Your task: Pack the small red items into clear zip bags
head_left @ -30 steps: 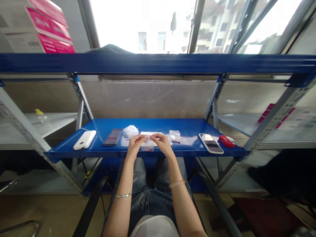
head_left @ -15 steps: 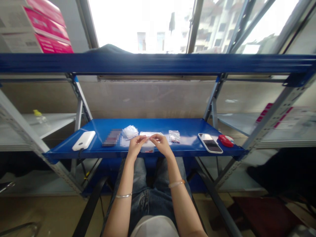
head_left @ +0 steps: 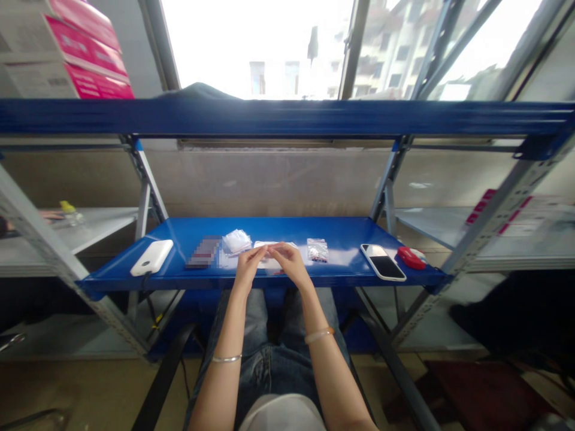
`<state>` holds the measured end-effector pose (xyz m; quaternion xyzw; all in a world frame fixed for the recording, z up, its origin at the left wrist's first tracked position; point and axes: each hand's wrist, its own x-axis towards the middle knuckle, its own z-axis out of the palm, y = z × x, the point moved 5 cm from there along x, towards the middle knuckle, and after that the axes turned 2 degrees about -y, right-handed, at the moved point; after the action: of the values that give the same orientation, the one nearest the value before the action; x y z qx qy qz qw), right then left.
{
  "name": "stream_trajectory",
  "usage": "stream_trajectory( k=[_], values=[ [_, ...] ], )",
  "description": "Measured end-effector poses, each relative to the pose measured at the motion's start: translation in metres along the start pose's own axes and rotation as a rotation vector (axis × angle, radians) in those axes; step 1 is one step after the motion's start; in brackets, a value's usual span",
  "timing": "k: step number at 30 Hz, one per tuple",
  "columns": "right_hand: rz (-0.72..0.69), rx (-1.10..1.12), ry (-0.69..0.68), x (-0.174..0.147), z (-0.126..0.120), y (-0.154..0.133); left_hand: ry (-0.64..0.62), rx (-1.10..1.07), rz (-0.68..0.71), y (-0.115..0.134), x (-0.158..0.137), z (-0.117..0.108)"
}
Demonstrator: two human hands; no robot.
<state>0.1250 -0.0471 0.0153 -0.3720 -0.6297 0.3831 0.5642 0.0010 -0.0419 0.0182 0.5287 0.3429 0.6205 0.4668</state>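
Over the front of the blue table, my left hand and my right hand meet at the fingertips, both pinched closed. Between them is a small clear plastic bag, mostly hidden by the fingers; a bit of red shows just below the right hand. Under the hands lies a white sheet. Just beyond my left hand sits a pile of clear plastic bags. To the right of my right hand, a clear zip bag with small dark red pieces lies flat.
On the blue table, a white power bank with a cable and a blurred dark flat object lie left. A phone and a red-and-white object lie right. A blue shelf beam crosses above.
The clear bag with red in it, which hung below my fingers over the table edge, is now mostly out of sight. Both hands have turned slightly, fingertips still together.
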Motion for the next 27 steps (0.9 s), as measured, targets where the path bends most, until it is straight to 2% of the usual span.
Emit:
stream_trajectory(
  k=[5, 14, 18, 22, 27],
  values=[
    [-0.087, -0.002, 0.048, 0.002, -0.004, -0.003, -0.058, -0.023, 0.013, 0.007, -0.005, 0.008],
    [0.188, 0.052, 0.111, 0.000, -0.007, 0.011, 0.061, 0.147, 0.072, -0.005, 0.002, -0.002],
    [0.164, 0.064, 0.122, 0.004, -0.011, 0.016, 0.081, 0.245, 0.117, -0.004, 0.003, -0.002],
    [0.119, -0.007, 0.070, 0.008, -0.014, 0.017, 0.092, 0.264, 0.109, -0.003, 0.001, -0.001],
    [0.219, -0.025, -0.014, 0.004, -0.016, 0.021, 0.138, 0.221, 0.085, -0.011, 0.002, -0.005]
  ],
)
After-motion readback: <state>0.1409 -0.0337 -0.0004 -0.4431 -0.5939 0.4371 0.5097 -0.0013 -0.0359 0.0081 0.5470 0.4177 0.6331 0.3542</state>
